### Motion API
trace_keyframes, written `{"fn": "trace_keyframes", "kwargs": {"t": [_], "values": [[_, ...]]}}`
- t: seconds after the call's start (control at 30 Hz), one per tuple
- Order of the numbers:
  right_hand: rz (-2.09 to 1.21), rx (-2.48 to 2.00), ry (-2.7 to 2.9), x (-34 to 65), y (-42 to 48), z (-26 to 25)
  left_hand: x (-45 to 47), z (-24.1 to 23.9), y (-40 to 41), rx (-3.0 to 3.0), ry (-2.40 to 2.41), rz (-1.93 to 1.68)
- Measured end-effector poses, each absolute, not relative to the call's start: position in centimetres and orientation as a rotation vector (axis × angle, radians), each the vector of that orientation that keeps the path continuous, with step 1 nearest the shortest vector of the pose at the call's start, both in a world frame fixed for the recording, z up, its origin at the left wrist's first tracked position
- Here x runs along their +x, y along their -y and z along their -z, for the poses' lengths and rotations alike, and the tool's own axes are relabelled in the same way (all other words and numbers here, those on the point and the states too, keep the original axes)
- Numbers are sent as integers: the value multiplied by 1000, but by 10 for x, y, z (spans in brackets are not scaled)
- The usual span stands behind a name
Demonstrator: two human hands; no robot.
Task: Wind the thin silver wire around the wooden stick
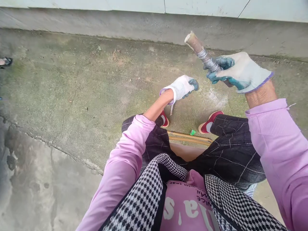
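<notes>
My right hand point(237, 72) is clenched round a stick point(204, 56) bound with a coil of bright wire point(209, 61); I hold it up in front of me, its cut end tilted up and away to the left, well above the concrete floor point(72, 96); the lower end is hidden behind my glove, so I cannot tell how long it runs. My left hand point(181, 87) hangs lower, between my knees, fingers curled; something thin and pale shows just under the wrist, but I cannot tell whether I am holding it or whether it lies on the floor beside my red shoe point(165, 119).

As I judge it, the work is with the binding, and doing it well means keeping the stick steady; my grip sits right at the lower turns of the wire, which is good, since it can pin them from springing loose; I should keep the thumb pressed on the last turn and bring the left hand up to the free part rather than twist the stick itself. The gloves are thick, so I would feel for the wire end slowly; a slack turn would loosen the whole coil.

A curved cane rim point(190, 138) lies under my legs, and a small green scrap point(192, 132) rests on it near the other shoe.
</notes>
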State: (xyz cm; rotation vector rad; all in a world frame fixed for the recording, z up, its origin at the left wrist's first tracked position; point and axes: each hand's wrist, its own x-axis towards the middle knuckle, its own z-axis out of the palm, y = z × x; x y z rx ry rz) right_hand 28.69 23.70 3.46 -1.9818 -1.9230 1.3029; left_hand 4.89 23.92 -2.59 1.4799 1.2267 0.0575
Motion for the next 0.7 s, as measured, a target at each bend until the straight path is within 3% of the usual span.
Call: {"fn": "trace_keyframes", "kwargs": {"t": [0.3,0.7], "values": [[-601,-2397,2584,269,-255,-8,52,12,-227,1615,-1138,117],[-1236,-2045,2992,282,-237,26,26,1,-256,1852,-1310,115]]}}
